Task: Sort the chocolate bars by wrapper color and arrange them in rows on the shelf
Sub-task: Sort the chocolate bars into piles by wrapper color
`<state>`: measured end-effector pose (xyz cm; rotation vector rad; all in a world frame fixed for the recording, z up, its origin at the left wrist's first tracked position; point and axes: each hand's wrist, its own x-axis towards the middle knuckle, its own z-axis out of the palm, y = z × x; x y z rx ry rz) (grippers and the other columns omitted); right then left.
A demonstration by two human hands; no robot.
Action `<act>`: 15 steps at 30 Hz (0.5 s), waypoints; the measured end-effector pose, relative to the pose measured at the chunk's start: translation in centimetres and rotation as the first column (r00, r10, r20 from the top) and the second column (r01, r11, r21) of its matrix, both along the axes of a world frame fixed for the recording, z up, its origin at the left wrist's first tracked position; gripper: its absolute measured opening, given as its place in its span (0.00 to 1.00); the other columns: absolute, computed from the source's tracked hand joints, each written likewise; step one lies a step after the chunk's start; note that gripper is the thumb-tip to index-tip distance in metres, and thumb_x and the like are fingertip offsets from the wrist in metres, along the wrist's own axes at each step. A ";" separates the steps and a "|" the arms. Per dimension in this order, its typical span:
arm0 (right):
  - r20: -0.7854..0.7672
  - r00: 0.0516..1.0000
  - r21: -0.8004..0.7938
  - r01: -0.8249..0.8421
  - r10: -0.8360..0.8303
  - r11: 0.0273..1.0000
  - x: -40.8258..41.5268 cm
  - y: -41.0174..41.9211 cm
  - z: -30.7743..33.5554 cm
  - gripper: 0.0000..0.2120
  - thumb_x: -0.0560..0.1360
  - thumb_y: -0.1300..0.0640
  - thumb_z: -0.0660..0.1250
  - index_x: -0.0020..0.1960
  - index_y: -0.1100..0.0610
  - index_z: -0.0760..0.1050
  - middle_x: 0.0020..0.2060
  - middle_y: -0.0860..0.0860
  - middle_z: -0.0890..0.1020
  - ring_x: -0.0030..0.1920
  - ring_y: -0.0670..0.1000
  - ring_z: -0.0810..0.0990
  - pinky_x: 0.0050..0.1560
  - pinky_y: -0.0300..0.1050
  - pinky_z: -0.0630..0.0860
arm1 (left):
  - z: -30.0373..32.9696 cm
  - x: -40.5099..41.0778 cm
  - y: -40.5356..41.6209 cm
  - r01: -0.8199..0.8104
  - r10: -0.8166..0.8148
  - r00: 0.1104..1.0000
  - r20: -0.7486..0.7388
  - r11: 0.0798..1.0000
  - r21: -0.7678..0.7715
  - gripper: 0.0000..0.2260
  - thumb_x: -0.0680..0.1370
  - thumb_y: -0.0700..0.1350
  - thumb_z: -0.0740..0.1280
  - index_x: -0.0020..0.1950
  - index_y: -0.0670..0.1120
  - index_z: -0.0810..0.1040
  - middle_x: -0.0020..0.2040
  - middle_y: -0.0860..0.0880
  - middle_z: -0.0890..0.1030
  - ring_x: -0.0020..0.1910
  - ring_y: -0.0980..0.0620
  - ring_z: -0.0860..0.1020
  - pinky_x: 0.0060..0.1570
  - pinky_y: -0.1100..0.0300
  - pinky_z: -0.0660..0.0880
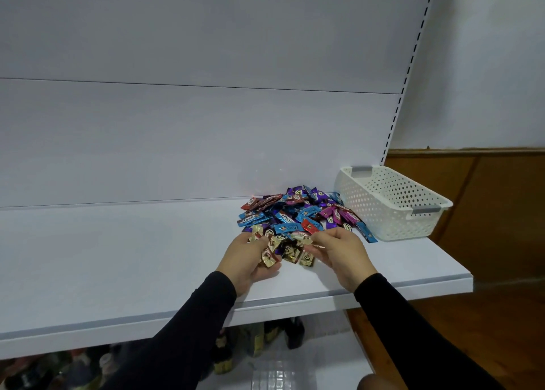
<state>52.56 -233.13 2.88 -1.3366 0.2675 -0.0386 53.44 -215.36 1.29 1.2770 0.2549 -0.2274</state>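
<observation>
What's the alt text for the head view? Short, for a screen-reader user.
Two hands in black sleeves pick gold-wrapped chocolate bars from a mixed pile on a white shelf: the left hand holds several, the right hand pinches one. A white perforated basket stands right of the pile.

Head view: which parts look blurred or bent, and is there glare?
In the head view, the bottles under the shelf are blurred; the slotted upright leans from wide-angle distortion; lighting is soft, with faint coloured reflections behind the chocolate pile.
</observation>
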 end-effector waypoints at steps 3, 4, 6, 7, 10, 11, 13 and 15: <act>0.020 1.000 0.096 0.021 -0.023 0.995 -0.7 0.4 0.0 0.07 0.73 0.72 0.69 0.49 0.66 0.73 0.48 0.65 0.82 0.40 0.55 0.85 0.37 0.38 0.82 | 0.4 -0.2 -0.7 0.021 -0.022 0.999 -0.030 0.998 -0.051 0.04 0.83 0.43 0.65 0.56 0.44 0.75 0.45 0.41 0.85 0.38 0.46 0.83 0.42 0.49 0.83; 0.020 1.000 0.100 0.003 -0.005 0.995 -0.9 0.7 -0.1 0.09 0.73 0.73 0.69 0.51 0.66 0.73 0.48 0.65 0.82 0.39 0.55 0.85 0.36 0.38 0.82 | 0.5 -0.3 -0.8 0.034 -0.035 0.999 -0.020 0.998 -0.060 0.05 0.82 0.44 0.66 0.55 0.44 0.76 0.44 0.42 0.85 0.38 0.46 0.82 0.43 0.49 0.83; 0.024 0.996 0.037 -0.081 0.081 0.996 -1.3 1.5 -0.4 0.09 0.74 0.72 0.69 0.52 0.65 0.73 0.43 0.62 0.82 0.36 0.54 0.85 0.35 0.38 0.81 | 0.5 -0.5 -1.1 0.062 -0.061 0.998 0.019 0.997 -0.048 0.07 0.81 0.44 0.67 0.57 0.42 0.77 0.44 0.42 0.86 0.39 0.47 0.84 0.41 0.51 0.83; 0.029 0.991 -0.036 -0.131 0.132 0.991 -1.4 1.8 -0.6 0.08 0.74 0.70 0.69 0.51 0.64 0.74 0.40 0.60 0.82 0.35 0.53 0.84 0.34 0.38 0.80 | 0.5 -0.5 -1.2 0.061 -0.060 0.998 0.037 0.997 -0.042 0.08 0.81 0.43 0.68 0.59 0.42 0.76 0.45 0.42 0.86 0.40 0.46 0.85 0.40 0.52 0.83; 0.030 0.970 -0.255 -0.227 0.243 0.940 -1.3 1.9 -0.8 0.05 0.74 0.66 0.71 0.48 0.60 0.77 0.36 0.55 0.83 0.33 0.49 0.82 0.30 0.36 0.75 | 0.3 -0.2 -1.2 0.012 -0.010 0.998 0.070 1.000 -0.022 0.09 0.80 0.37 0.68 0.59 0.40 0.77 0.48 0.40 0.85 0.43 0.44 0.86 0.39 0.51 0.83; 0.023 0.964 -0.314 -0.245 0.266 0.917 -1.3 1.7 -0.8 0.05 0.73 0.65 0.72 0.47 0.59 0.78 0.35 0.54 0.83 0.32 0.47 0.81 0.29 0.36 0.73 | 0.4 -0.2 -1.2 0.003 -0.003 0.997 0.080 1.000 0.001 0.09 0.79 0.36 0.68 0.59 0.40 0.77 0.49 0.40 0.85 0.42 0.45 0.85 0.37 0.52 0.83; 0.011 0.956 -0.401 -0.265 0.294 0.877 -1.1 1.5 -0.9 0.05 0.72 0.63 0.73 0.47 0.58 0.79 0.35 0.53 0.83 0.32 0.46 0.80 0.28 0.35 0.71 | 0.3 -0.2 -1.3 0.004 -0.005 0.996 0.086 1.000 0.014 0.08 0.78 0.34 0.69 0.57 0.40 0.78 0.50 0.39 0.85 0.43 0.45 0.84 0.39 0.52 0.83; 0.015 0.949 -0.424 -0.278 0.314 0.862 -0.9 1.5 -1.0 0.05 0.72 0.62 0.74 0.45 0.57 0.79 0.35 0.53 0.83 0.31 0.46 0.79 0.28 0.35 0.70 | 0.2 -0.2 -1.5 0.012 -0.015 0.996 0.083 0.999 0.031 0.06 0.78 0.34 0.69 0.54 0.41 0.78 0.46 0.41 0.85 0.42 0.46 0.83 0.39 0.54 0.82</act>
